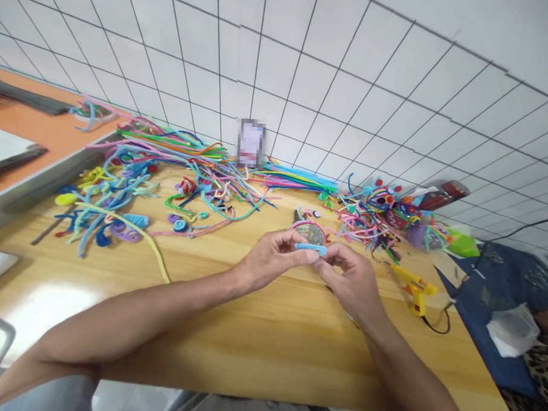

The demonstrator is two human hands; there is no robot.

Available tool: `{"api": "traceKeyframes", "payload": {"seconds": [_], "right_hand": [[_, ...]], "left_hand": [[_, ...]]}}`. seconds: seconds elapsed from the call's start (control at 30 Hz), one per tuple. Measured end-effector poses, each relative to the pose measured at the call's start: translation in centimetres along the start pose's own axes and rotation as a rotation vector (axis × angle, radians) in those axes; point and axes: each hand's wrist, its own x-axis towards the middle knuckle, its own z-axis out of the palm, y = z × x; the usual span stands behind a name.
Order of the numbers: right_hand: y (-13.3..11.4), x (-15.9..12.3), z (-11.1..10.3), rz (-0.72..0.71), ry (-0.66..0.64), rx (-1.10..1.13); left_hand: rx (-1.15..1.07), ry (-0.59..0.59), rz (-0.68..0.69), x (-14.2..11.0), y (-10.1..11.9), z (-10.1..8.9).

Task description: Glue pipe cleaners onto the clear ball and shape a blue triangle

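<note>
A light blue pipe cleaner (309, 248), bent into a narrow loop, is held between both hands above the wooden table. My left hand (276, 257) pinches its left part between thumb and fingers. At its right end, my right hand (347, 272) closes thumb and fingertips on it. Just behind the hands sits a round container with a pink rim (313, 230), partly hidden by the fingers. Both forearms reach in from the near edge.
Tangled pipe cleaners (115, 192) cover the left; straight bundles (297, 177) lie along the tiled wall. A propped phone (250, 142) stands at the back. To the right are a yellow glue gun (416, 289) with a black cord and a colourful pile (368, 216). Someone's patterned clothing (541, 375) shows far right.
</note>
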Motion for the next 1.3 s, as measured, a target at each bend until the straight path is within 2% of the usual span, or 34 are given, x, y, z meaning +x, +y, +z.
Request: {"api": "traceKeyframes", "payload": {"seconds": [0.2,0.43,0.67,1.0,1.3], "right_hand": [[-1.0,0.2,0.2,-0.114,0.054,-0.083],[-0.2,0.2,-1.1,-0.033,-0.020,0.090],[0.0,0.7,-2.3,-0.023,-0.017,0.140],[-0.5,0.4,-2.3,-0.235,0.149,-0.141],[0.2,1.0,-3.0,-0.101,-0.011,-0.024]], "left_hand": [[0.075,0.021,0.054,0.0,1.2,0.2],[0.050,0.007,0.058,0.6,2.2,0.8],[0.035,-0.054,0.082,1.4,2.3,1.9],[0.134,0.019,0.178,2.0,1.2,2.1],[0.033,-0.028,0.045,2.5,1.8,2.0]]}}
